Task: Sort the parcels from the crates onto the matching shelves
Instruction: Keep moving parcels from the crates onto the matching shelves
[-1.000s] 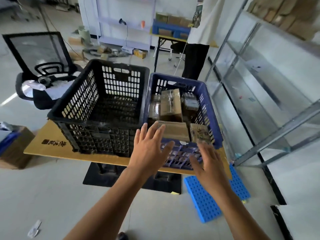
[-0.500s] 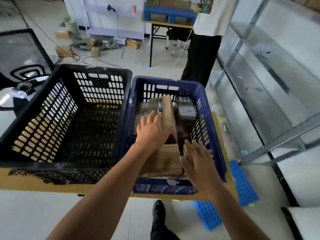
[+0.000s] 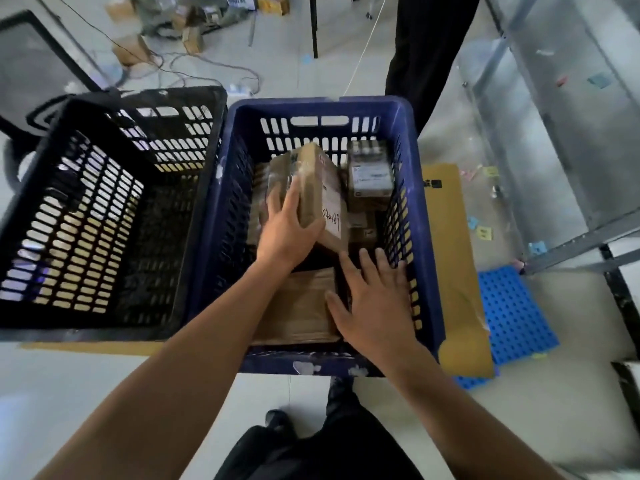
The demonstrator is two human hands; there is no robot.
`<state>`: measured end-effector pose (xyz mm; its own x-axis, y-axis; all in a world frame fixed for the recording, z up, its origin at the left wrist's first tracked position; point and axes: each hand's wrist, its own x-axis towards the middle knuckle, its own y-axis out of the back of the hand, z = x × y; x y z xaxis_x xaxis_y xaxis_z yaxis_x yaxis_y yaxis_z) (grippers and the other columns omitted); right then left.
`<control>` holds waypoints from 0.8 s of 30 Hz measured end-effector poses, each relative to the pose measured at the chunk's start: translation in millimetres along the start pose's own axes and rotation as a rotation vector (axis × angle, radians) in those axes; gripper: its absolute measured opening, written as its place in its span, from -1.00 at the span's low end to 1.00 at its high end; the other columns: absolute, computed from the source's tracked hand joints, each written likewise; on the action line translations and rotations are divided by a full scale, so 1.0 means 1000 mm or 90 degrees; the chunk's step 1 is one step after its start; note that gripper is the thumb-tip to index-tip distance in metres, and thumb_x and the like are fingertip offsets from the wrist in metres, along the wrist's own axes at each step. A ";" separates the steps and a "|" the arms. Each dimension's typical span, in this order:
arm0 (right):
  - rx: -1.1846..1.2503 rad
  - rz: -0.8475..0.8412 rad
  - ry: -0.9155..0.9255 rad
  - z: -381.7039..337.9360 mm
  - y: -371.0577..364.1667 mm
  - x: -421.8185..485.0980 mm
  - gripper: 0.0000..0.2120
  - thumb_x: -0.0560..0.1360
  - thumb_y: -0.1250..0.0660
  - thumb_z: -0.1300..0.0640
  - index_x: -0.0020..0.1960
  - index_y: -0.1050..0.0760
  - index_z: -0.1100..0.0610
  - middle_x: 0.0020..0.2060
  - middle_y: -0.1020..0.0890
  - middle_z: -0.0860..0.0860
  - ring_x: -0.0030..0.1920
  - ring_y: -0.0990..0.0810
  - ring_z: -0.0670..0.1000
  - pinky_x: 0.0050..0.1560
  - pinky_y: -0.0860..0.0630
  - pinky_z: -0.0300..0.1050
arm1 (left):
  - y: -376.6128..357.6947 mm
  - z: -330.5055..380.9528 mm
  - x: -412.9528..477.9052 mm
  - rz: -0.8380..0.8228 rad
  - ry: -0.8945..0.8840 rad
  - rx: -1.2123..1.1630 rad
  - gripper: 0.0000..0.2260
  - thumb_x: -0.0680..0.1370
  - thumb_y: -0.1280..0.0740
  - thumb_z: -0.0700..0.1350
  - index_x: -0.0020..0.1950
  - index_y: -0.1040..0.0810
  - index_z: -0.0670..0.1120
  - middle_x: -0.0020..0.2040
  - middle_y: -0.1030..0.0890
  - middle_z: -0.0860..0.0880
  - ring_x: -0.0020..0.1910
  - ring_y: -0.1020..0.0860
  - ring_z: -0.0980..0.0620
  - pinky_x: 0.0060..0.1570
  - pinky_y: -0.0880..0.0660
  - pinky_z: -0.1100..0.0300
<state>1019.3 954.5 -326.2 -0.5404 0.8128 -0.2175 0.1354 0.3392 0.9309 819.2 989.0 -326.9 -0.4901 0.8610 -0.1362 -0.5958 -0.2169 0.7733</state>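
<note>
Metal shelving [image 3: 561, 140]: grey uprights and decks, along the right edge of the view.

Black crate [image 3: 86, 220]: slotted plastic, on the left half of the bench; no parcel visible inside.

Blue crate [image 3: 318, 107]: slotted plastic, just beside the black crate on its right, side walls touching or nearly so; holds the parcels.

Bench [image 3: 446, 237]: brown board top, bare strip showing right of the blue crate.

Blue perforated panel [image 3: 512, 313]: flat on the floor, partly under the right end of the bench.

Flat parcel [image 3: 298, 313]: brown, lying at the near end of the blue crate, partly covered by the left forearm.

Taped parcel [image 3: 318, 188]: brown carton, tilted on edge in the middle of the blue crate; white label with a handwritten number faces right.

Labelled parcel [image 3: 370, 174]: small, in the far right corner of the blue crate, printed label upward.

Right hand [image 3: 374, 303]: palm down inside the blue crate at its near right, fingers straight and spread, holding nothing; contact with the parcels below cannot be told.

Left hand [image 3: 287, 230]: fingers curled round the near left edge of the taped parcel, gripping it.
</note>
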 end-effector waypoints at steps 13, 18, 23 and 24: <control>0.358 0.160 0.031 -0.027 0.046 -0.033 -0.20 0.55 0.24 -0.54 0.67 -0.02 -0.15 0.64 -0.17 -0.13 0.65 -0.01 -0.10 0.66 0.07 0.15 | 0.107 -0.028 -0.114 0.096 -0.115 -0.491 -0.25 0.50 -0.34 0.16 0.65 -0.09 0.24 0.58 -0.21 0.06 0.55 -0.33 -0.02 0.41 -0.44 -0.19; 0.598 0.117 0.166 -0.077 0.057 -0.065 -0.60 0.67 -0.09 -0.32 0.49 -0.24 -0.40 0.34 -0.55 -0.35 0.34 -0.56 -0.20 0.29 -0.52 -0.23 | 0.128 -0.047 -0.189 0.002 -0.195 -0.555 -0.27 0.53 -0.31 0.09 0.64 -0.04 0.23 0.61 -0.21 -0.03 0.51 -0.39 -0.01 0.25 -0.57 -0.02; 0.667 0.166 0.144 -0.116 0.040 -0.119 -0.52 0.58 -0.25 -0.30 0.47 -0.34 -0.25 0.21 -0.64 -0.26 0.19 -0.65 -0.20 0.07 -0.63 -0.28 | 0.145 -0.080 -0.253 -0.026 -0.242 -0.549 -0.29 0.53 -0.29 0.09 0.62 -0.06 0.36 0.60 -0.22 -0.09 0.56 -0.29 -0.17 0.35 -0.47 -0.29; 0.684 0.171 0.139 -0.124 0.035 -0.130 -0.54 0.58 -0.29 -0.28 0.45 -0.37 -0.26 0.22 -0.65 -0.23 0.19 -0.66 -0.18 0.06 -0.63 -0.29 | 0.147 -0.087 -0.263 -0.027 -0.249 -0.554 -0.29 0.53 -0.28 0.07 0.62 -0.06 0.34 0.61 -0.21 -0.06 0.57 -0.26 -0.18 0.37 -0.44 -0.30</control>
<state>991.8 801.9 -228.9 -0.5055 0.8563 0.1064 0.8565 0.4829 0.1824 804.9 690.7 -231.2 -0.3038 0.9345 0.1857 -0.9497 -0.3125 0.0186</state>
